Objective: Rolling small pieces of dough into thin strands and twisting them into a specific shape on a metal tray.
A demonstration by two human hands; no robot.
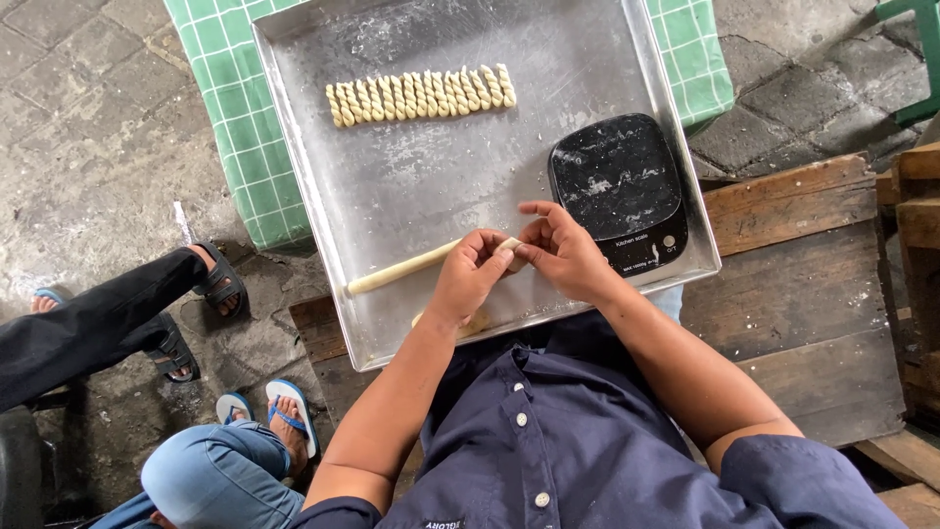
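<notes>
At the far left, other people's sandalled feet [220, 284] rest on the stone floor [88, 118], apart from the work. A green checked cloth [230, 108] lies under a steel tray [411, 186], and near the tray's far edge sits a row of twists [421, 95], finished dough pieces lying side by side and touching. Lower down, a dough rope [401, 267] runs slantwise across the tray from its left rim toward the hands. The left hand [468, 277] pinches the rope's right end, fingers closed on it; the right hand [568, 252] meets it there, its fingers also closed on that end, and a small scrap of dough shows beneath the left wrist. Right of the hands a black scale [617, 191] stands on the tray's corner, dusted with flour. The tray rests on a wooden surface [793, 294].

The rope looks thin and soft, so a hard pull at the pinched end could likely stretch or snap it. Its loose left end lies near the rim and might slide off if dragged.
</notes>
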